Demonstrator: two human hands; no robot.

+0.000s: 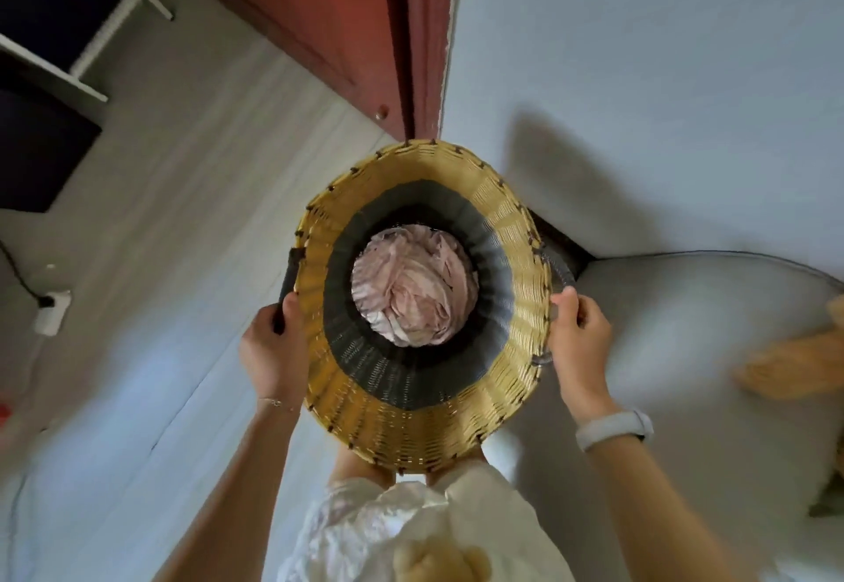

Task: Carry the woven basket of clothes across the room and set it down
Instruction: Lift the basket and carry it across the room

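The round woven basket [520, 243] fills the middle of the head view, seen from straight above, with a yellow upper band and a dark grey lower band. Crumpled pink and white clothes [413, 287] lie at its bottom. My left hand [274, 348] grips the dark handle on the basket's left side. My right hand [580, 335], with a white wristband on its wrist, grips the grey handle on the right side. The basket's underside is hidden, so I cannot tell whether it touches the floor.
A red-brown door [319, 10] and its frame stand just beyond the basket, beside a pale wall. A rounded grey seat [685, 330] with a tan object [794, 367] sits at right. A power strip [52, 312] with a cable lies on the floor at left. Dark shelving [41, 47] stands at top left.
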